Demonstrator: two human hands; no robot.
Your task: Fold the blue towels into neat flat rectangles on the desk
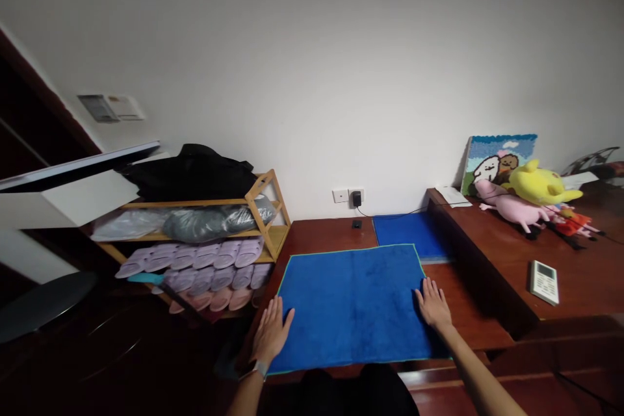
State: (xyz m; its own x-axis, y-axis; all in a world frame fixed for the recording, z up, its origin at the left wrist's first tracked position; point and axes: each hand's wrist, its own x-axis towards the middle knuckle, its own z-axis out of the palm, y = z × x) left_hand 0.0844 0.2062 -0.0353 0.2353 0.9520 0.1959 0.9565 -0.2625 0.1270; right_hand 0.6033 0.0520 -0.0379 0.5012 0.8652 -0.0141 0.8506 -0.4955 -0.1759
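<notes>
A blue cloth point(351, 305) with a light green edge lies spread out on the brown wooden table point(316, 234). My left hand point(272, 331), with a watch band at the wrist, rests flat on the cloth's left edge, thumb apart from the fingers. On the opposite side, my right hand point(433, 304) lies flat over the right edge, its fingers stretched out. Neither hand grips anything. Behind the cloth is a folded blue piece point(409, 234), partly covered by the cloth's far right corner.
A wooden rack point(273, 234) with several pale slippers point(205, 257) and a black bag point(195, 172) stands left. Plush toys point(541, 185), a picture point(497, 159) and a white remote point(545, 283) sit on the raised surface at right. A black plug point(357, 198) is in the wall socket.
</notes>
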